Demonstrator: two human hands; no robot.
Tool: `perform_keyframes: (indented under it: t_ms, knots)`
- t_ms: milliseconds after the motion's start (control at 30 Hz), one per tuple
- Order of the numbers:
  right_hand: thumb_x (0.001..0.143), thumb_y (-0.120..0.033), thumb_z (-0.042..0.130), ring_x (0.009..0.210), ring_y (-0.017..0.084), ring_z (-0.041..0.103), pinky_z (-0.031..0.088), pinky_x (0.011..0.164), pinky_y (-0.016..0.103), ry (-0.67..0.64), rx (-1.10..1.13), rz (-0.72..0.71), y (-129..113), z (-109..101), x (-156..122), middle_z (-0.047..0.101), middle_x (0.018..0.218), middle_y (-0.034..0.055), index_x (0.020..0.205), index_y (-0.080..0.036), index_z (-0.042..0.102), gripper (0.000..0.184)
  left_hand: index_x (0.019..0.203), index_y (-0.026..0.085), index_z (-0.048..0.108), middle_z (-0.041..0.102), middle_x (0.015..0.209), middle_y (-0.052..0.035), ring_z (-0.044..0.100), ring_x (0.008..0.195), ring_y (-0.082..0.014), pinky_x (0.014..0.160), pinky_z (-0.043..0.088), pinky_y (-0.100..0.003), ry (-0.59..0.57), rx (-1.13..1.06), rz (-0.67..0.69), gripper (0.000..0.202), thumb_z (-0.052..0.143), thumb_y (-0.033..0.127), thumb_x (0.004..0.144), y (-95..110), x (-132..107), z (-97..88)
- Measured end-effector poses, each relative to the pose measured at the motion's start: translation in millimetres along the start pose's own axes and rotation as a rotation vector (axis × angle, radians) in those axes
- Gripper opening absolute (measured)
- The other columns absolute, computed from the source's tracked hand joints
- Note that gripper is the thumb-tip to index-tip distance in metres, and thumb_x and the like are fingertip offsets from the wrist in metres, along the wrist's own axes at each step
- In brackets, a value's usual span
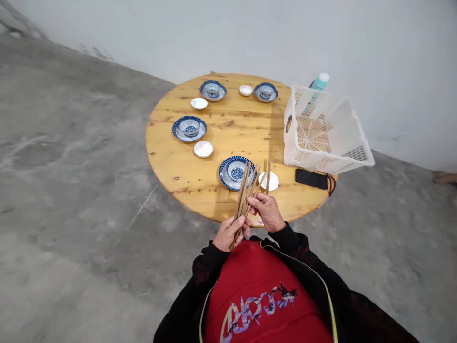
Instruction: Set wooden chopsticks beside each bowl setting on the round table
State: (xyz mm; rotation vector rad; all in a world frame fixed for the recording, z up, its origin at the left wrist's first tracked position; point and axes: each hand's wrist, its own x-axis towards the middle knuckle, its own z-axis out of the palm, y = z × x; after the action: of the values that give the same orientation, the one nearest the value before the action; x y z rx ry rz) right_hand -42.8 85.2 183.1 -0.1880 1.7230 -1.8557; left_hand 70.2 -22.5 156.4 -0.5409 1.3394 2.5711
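At the near edge of the round wooden table, my left hand is closed around a bundle of wooden chopsticks. My right hand pinches some of the chopsticks in the fanned bundle. Two more chopsticks stick up past the right hand's knuckles, over a small white dish; whether they are held or resting there I cannot tell. Just beyond my hands, a blue-and-white plate bears a bowl, partly hidden by the chopstick tips.
Around the wooden table stand more blue-and-white plates with bowls, such as this plate, and small white dishes. A white plastic crate sits at the right, with a turquoise bottle behind it and a black phone in front.
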Motion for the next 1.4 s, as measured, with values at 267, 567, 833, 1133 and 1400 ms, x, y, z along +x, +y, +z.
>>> perform_keyframes:
  t_ms: [267, 567, 833, 1133, 1400]
  knots:
    - [0.074, -0.057, 0.072, 0.047, 0.009, 0.052, 0.04, 0.046, 0.021, -0.073, -0.051, -0.048, -7, -20, -17, 0.058, 0.059, -0.0013, 0.071, -0.017, 0.059, 0.042, 0.087, 0.012, 0.058, 0.062, 0.064, 0.0007, 0.047, 0.038, -0.006, 0.032, 0.029, -0.018, 0.179, 0.016, 0.045, 0.051, 0.069, 0.06, 0.073, -19, -13, 20.2]
    - [0.07, -0.056, 0.075, 0.048, 0.009, 0.053, 0.044, 0.044, 0.021, -0.115, 0.024, -0.012, -12, -44, -25, 0.064, 0.067, 0.0022, 0.074, -0.015, 0.063, 0.042, 0.093, 0.012, 0.058, 0.07, 0.074, -0.0055, 0.067, 0.061, -0.0163, 0.05, 0.051, -0.025, 0.294, 0.046, 0.068, 0.056, 0.074, 0.059, 0.068, -35, -25, 36.6]
    - [0.066, -0.054, 0.079, 0.047, 0.008, 0.054, 0.041, 0.041, 0.02, -0.158, 0.109, 0.006, -5, -43, -28, 0.068, 0.073, 0.004, 0.076, -0.014, 0.065, 0.044, 0.093, 0.013, 0.056, 0.068, 0.072, -0.0028, 0.056, 0.045, -0.0094, 0.036, 0.038, -0.02, 0.286, 0.097, 0.111, 0.055, 0.07, 0.062, 0.072, -42, -35, 42.2]
    - [0.062, -0.055, 0.081, 0.046, 0.007, 0.051, 0.041, 0.04, 0.019, -0.165, 0.136, 0.024, 1, -49, -26, 0.067, 0.07, 0.0029, 0.072, -0.014, 0.064, 0.045, 0.101, 0.013, 0.059, 0.063, 0.062, 0.0009, 0.036, 0.032, -0.003, 0.032, 0.018, -0.019, 0.274, 0.194, 0.085, 0.058, 0.061, 0.066, 0.077, -48, -44, 45.6]
    - [0.063, -0.054, 0.08, 0.045, 0.008, 0.052, 0.041, 0.043, 0.02, -0.094, 0.109, -0.015, 8, -61, -23, 0.062, 0.058, 0.0004, 0.069, -0.015, 0.064, 0.043, 0.095, 0.012, 0.064, 0.064, 0.062, -0.0005, 0.033, 0.031, -0.002, 0.034, 0.016, -0.02, 0.309, 0.279, 0.132, 0.052, 0.061, 0.062, 0.08, -55, -45, 49.9]
